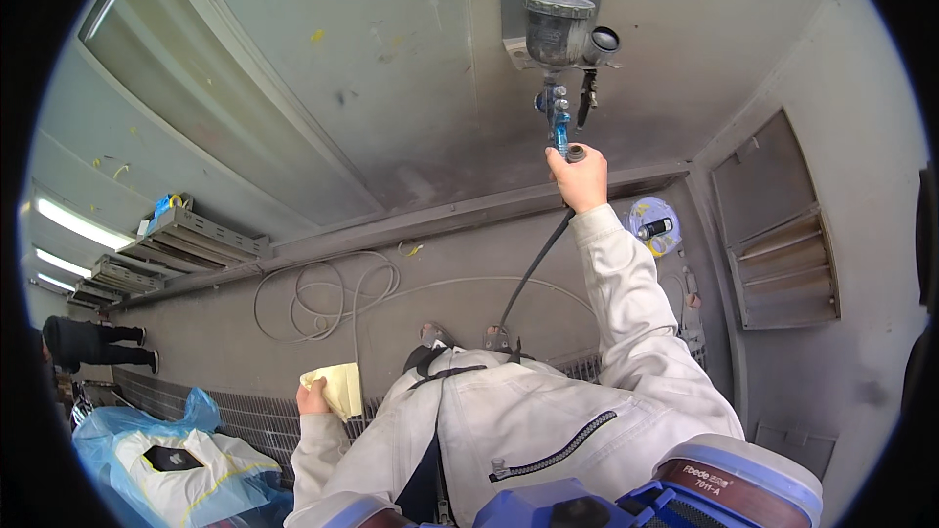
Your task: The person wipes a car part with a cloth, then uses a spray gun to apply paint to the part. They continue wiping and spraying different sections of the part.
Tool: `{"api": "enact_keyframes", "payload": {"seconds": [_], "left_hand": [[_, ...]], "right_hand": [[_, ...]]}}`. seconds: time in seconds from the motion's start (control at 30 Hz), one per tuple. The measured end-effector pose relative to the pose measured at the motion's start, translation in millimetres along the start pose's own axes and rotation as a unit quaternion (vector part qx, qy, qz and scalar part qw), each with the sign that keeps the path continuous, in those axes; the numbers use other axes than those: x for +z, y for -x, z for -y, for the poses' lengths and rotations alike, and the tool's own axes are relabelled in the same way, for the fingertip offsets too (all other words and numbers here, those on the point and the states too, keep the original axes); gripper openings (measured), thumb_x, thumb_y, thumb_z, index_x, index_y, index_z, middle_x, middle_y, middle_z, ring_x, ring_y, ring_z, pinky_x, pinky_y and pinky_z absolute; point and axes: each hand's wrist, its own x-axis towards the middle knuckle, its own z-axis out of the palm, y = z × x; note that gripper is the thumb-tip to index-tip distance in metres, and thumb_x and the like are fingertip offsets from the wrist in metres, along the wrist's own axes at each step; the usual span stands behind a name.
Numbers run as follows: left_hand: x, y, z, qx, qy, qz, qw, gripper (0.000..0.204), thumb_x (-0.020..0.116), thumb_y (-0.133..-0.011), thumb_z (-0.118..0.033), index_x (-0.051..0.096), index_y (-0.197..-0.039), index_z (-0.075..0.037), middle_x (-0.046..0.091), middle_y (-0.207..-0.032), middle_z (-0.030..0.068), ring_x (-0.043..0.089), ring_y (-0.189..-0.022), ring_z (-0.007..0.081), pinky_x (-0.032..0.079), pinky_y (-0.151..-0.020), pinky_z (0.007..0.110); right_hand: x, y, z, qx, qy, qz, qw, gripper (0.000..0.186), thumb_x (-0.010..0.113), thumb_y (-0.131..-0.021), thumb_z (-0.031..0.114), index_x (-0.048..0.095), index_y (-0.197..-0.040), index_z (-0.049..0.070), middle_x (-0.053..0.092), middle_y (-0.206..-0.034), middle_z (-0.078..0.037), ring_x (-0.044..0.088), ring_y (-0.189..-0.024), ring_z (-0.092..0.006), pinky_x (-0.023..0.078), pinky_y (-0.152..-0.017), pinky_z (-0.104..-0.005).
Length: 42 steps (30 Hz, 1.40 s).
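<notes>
My right hand (583, 181) is stretched forward, closed round the handle of a blue spray gun (560, 122) with a grey, paint-stained cup (558, 31) on top. A dark air hose (538, 259) runs down from its handle toward my feet. The gun's cup is in front of a grey metal holder (514, 29) on the wall, and whether they touch I cannot tell. A second, dark spray gun (588, 98) hangs just right of it. Low at the left, my left hand (312, 398) grips a folded pale yellow cloth (340, 389).
A coiled hose (328, 298) lies on the grey floor, with a metal grating (245, 418) nearer me. Blue plastic sheeting and pale masking paper (186, 489) surround a dark panel at lower left. Metal shelves (201, 235) line the left wall. Another person (93, 342) stands far left.
</notes>
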Motion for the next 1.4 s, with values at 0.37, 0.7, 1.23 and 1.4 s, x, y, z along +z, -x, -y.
{"api": "enact_keyframes", "payload": {"seconds": [0.37, 0.7, 1.23, 1.4], "left_hand": [[92.4, 14.4, -80.2, 0.097, -0.108, 0.093, 0.985, 0.022, 0.062, -0.093, -0.002, 0.072, -0.112, 0.002, 0.075, -0.104, 0.0086, 0.070, -0.093, 0.0169, 0.055, -0.084, 0.031], [284.9, 32.4, -143.5, 0.440, -0.393, 0.324, 0.739, 0.056, 0.083, -0.085, -0.018, 0.064, -0.135, 0.001, 0.068, -0.123, 0.0197, 0.067, -0.115, 0.0328, 0.054, -0.099, 0.043], [162.5, -17.1, -49.2, 0.079, 0.165, -0.076, 0.980, 0.042, 0.052, -0.114, -0.041, 0.051, -0.085, -0.010, 0.054, -0.075, 0.0045, 0.053, -0.069, 0.0157, 0.047, -0.067, 0.032], [101.2, 11.9, -23.9, 0.083, 0.192, -0.213, 0.954, 0.054, 0.040, -0.115, -0.057, 0.051, -0.089, -0.011, 0.052, -0.075, 0.0040, 0.052, -0.069, 0.0162, 0.046, -0.065, 0.033]], "right_hand": [[75.0, -49.4, -57.3, -0.040, 0.016, -0.079, 0.996, 0.031, 0.083, -0.088, 0.029, 0.075, -0.093, 0.000, 0.070, -0.075, -0.010, 0.067, -0.069, -0.0191, 0.054, -0.071, -0.0350], [84.8, 106.3, 45.5, -0.072, -0.262, 0.228, 0.935, 0.013, 0.079, -0.097, 0.013, 0.072, -0.097, 0.003, 0.072, -0.088, -0.002, 0.066, -0.084, -0.0119, 0.053, -0.081, -0.0295], [2.5, -182.1, -160.7, -0.032, -0.100, -0.003, 0.994, 0.069, 0.084, -0.092, 0.018, 0.048, -0.147, -0.004, 0.065, -0.133, -0.016, 0.065, -0.115, -0.0226, 0.053, -0.101, -0.0331], [12.2, -209.4, -159.3, 0.064, -0.260, -0.089, 0.959, 0.017, 0.082, -0.092, 0.018, 0.069, -0.097, 0.007, 0.062, -0.077, -0.002, 0.055, -0.060, -0.0132, 0.050, -0.059, -0.0321]]}}
